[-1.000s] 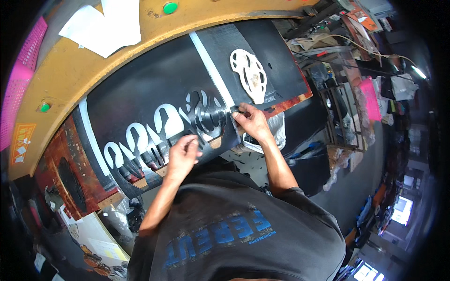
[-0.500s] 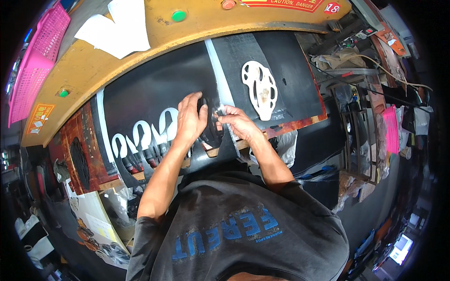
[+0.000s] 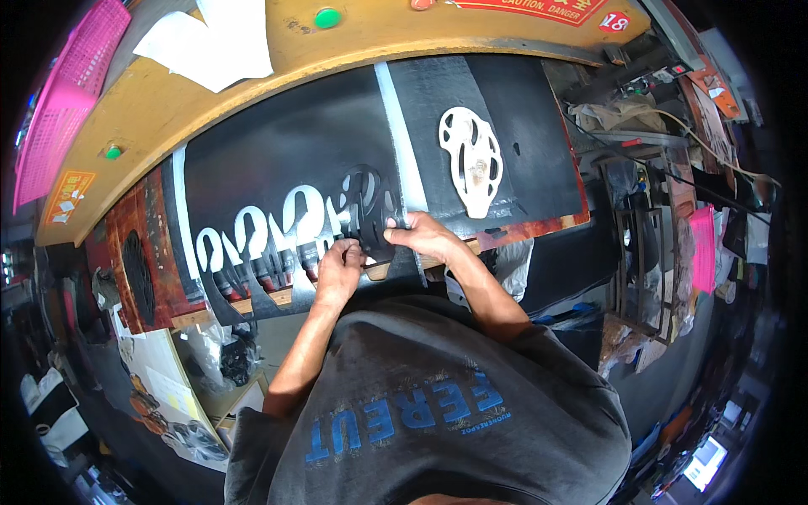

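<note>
A large black sheet [image 3: 286,160] lies on the cutting bench, with a row of white cut-out gaps [image 3: 252,236] along its near edge. A black cut piece with oval holes [image 3: 364,212] sits at the right end of that row. My left hand [image 3: 339,271] grips its lower edge, fingers curled. My right hand [image 3: 425,236] pinches the piece's right side next to a white stripe [image 3: 396,135]. A white template with oval holes [image 3: 473,160] lies flat on the sheet, further right and apart from both hands.
A yellow machine frame [image 3: 168,101] curves behind the sheet, with green buttons [image 3: 326,17] and white paper [image 3: 210,38] on it. A pink basket [image 3: 63,93] stands at far left. Racks and clutter [image 3: 656,210] fill the right side.
My hands have shifted along the sheet's near edge and lowered toward me. The left hand went from lying flat on the piece to gripping its lower edge.
</note>
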`<state>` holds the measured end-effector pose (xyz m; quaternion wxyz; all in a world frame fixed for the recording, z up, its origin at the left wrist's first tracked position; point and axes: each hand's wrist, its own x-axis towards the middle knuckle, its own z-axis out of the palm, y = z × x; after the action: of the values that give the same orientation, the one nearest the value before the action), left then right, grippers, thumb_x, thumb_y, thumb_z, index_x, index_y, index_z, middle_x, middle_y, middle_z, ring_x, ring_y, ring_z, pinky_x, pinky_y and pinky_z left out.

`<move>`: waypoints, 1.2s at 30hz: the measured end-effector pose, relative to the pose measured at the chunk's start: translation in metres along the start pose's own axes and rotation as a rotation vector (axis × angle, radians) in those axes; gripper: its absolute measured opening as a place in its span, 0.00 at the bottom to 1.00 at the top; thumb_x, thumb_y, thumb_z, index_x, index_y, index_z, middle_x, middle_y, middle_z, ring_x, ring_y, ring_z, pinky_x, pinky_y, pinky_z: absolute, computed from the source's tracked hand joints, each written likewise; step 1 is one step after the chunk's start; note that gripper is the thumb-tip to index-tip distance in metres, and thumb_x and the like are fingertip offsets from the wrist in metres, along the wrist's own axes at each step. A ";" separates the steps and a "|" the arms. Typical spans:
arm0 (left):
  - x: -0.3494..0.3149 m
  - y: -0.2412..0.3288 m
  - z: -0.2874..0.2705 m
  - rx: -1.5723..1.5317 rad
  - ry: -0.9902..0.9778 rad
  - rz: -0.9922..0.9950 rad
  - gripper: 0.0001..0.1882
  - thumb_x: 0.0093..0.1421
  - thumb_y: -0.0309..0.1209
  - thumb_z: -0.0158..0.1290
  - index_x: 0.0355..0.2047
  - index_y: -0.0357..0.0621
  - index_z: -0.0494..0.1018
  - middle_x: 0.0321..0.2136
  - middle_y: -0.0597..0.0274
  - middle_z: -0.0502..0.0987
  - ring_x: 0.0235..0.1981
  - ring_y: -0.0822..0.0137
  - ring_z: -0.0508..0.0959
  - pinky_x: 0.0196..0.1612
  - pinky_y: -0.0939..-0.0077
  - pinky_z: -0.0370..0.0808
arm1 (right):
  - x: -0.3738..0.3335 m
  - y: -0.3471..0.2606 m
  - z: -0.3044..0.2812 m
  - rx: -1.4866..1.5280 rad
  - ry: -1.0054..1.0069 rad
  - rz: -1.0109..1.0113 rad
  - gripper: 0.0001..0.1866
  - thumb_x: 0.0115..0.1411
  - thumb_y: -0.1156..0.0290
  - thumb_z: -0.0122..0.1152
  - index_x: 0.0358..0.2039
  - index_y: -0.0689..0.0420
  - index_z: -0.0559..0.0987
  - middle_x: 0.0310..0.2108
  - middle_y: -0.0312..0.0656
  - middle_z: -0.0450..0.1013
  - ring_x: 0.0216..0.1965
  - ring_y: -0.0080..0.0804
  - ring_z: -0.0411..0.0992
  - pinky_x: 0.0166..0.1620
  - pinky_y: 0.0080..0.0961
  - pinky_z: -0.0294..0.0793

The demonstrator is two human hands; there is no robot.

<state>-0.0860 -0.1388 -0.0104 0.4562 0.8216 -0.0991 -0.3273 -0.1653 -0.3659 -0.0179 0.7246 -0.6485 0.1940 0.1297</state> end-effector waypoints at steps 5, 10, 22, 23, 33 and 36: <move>-0.017 0.013 -0.004 -0.258 0.007 -0.121 0.23 0.77 0.38 0.54 0.60 0.28 0.74 0.40 0.54 0.84 0.39 0.68 0.86 0.38 0.74 0.84 | -0.004 0.015 -0.009 0.636 -0.097 0.130 0.14 0.73 0.62 0.67 0.47 0.60 0.84 0.39 0.39 0.83 0.43 0.31 0.81 0.48 0.33 0.82; -0.018 0.011 0.002 -0.243 -0.091 -0.218 0.25 0.77 0.37 0.53 0.64 0.28 0.70 0.38 0.58 0.83 0.33 0.71 0.82 0.34 0.73 0.83 | -0.004 0.017 0.000 0.234 -0.063 -0.009 0.06 0.72 0.71 0.65 0.45 0.60 0.84 0.38 0.35 0.82 0.41 0.30 0.81 0.51 0.31 0.81; -0.025 0.019 -0.014 -0.379 -0.086 -0.113 0.25 0.76 0.48 0.55 0.55 0.37 0.78 0.43 0.64 0.83 0.39 0.73 0.80 0.39 0.75 0.80 | -0.014 -0.022 0.019 0.684 0.055 -0.225 0.06 0.71 0.71 0.66 0.45 0.58 0.83 0.38 0.41 0.83 0.38 0.30 0.82 0.44 0.26 0.81; -0.019 0.023 -0.020 -0.500 -0.187 -0.142 0.25 0.77 0.48 0.54 0.58 0.39 0.77 0.48 0.60 0.84 0.41 0.71 0.82 0.42 0.73 0.82 | -0.010 -0.026 0.021 0.533 0.045 -0.273 0.06 0.72 0.71 0.66 0.44 0.59 0.83 0.38 0.40 0.83 0.38 0.29 0.82 0.44 0.26 0.81; -0.025 0.030 -0.018 -0.629 -0.344 -0.189 0.21 0.78 0.44 0.53 0.51 0.35 0.78 0.42 0.57 0.84 0.37 0.66 0.86 0.36 0.68 0.89 | -0.044 -0.060 0.006 -0.630 0.194 0.091 0.24 0.67 0.48 0.70 0.41 0.62 0.87 0.34 0.46 0.85 0.38 0.33 0.83 0.45 0.38 0.80; -0.023 0.027 -0.017 -0.566 -0.385 -0.232 0.16 0.77 0.36 0.52 0.52 0.35 0.78 0.42 0.59 0.84 0.37 0.68 0.85 0.31 0.71 0.88 | -0.059 -0.081 -0.008 -0.784 0.533 -0.110 0.22 0.67 0.53 0.68 0.46 0.62 0.87 0.36 0.49 0.85 0.42 0.40 0.84 0.46 0.42 0.81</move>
<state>-0.0892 -0.1319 0.0278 0.5984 0.5918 0.0052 -0.5401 -0.1832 -0.3802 0.0802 0.3561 -0.8929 0.2750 -0.0164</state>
